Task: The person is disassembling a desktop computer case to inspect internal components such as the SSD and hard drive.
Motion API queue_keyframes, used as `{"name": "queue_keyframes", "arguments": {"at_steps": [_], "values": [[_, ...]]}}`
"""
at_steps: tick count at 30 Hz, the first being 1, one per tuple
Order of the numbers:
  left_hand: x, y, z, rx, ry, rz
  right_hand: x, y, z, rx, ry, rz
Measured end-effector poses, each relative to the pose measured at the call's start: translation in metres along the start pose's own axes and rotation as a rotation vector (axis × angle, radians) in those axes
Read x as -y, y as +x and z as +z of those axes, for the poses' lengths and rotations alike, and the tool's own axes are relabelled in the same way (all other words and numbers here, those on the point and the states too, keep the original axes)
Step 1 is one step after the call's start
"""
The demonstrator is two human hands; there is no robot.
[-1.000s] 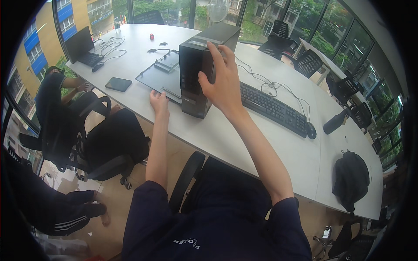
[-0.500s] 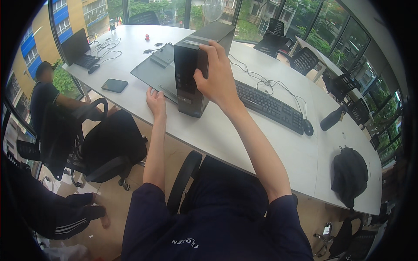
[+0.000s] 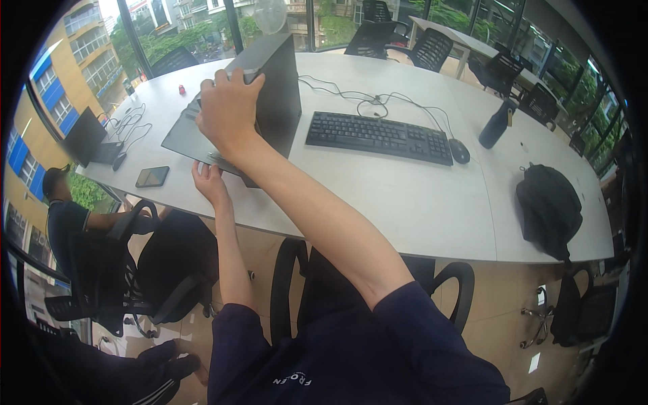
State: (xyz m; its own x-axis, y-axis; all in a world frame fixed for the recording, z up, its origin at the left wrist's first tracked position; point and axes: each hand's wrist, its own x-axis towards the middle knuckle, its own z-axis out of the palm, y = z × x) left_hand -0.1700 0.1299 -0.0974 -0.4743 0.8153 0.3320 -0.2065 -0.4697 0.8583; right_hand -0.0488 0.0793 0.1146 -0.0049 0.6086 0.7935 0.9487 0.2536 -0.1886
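A black desktop computer tower (image 3: 282, 101) stands upright on the white table, its front mostly hidden by my right hand (image 3: 229, 111). That hand grips the top front, thumb toward the tower's right side and fingers bent over to the left. A flat dark panel (image 3: 183, 140) juts out from the tower's left side, low over the table. At the panel's near edge is my left hand (image 3: 210, 183), its fingers closed on that edge. The tower's left side and the inner end of the panel are hidden behind my right hand and wrist.
Right of the tower lie a black keyboard (image 3: 378, 137), a mouse (image 3: 460, 151) and cables. Farther right are a dark bottle (image 3: 497, 124) and black bag (image 3: 548, 210). Leftward are a phone (image 3: 152, 177) and laptop (image 3: 86, 138). A person (image 3: 64, 219) sits at left.
My view has turned to the right, so things sit farther left in it. My right hand has shifted from the tower's right side over its top front. My left hand remains at the panel's edge.
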Motion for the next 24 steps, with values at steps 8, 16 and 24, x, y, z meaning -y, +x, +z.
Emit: {"name": "queue_keyframes", "arguments": {"at_steps": [8,16,24], "values": [[-0.005,-0.021,-0.008,0.013,0.044,-0.105,-0.021,-0.01,-0.014,-0.178,0.095,-0.032],[-0.05,-0.086,0.014,0.013,-0.06,-0.383,-0.086,-0.028,-0.062,-0.081,0.281,-0.168],[-0.049,-0.136,-0.006,-0.004,-0.155,-0.539,-0.125,-0.04,-0.103,-0.031,0.413,-0.276]]}}
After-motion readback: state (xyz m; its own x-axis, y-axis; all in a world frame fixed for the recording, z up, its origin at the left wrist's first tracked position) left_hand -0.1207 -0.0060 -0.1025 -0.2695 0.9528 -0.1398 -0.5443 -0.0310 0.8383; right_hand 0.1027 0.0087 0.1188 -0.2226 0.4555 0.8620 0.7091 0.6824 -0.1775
